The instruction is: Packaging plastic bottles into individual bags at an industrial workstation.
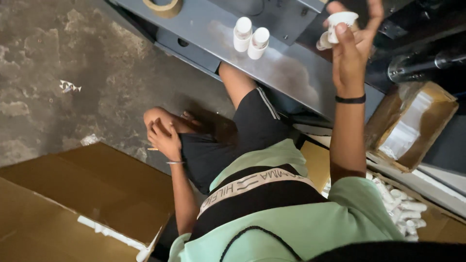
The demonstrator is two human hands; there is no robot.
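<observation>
My right hand (350, 48) is raised over the grey metal bench (286, 68) and holds a small white plastic bottle (340, 22) between thumb and fingers. A black band sits on that wrist. Two white bottles (251, 37) stand together on the bench to the left of the hand. My left hand (164, 138) rests flat on my bent knee, low at centre left, and holds nothing. I am seated, in black shorts and a light green shirt.
A roll of tape (164, 7) lies on the bench's far end. A large closed cardboard box (73, 204) stands at lower left. An open carton (412, 126) sits at right, and a box with several white bottles (405, 211) below it. Bare concrete floor (58, 58) at left.
</observation>
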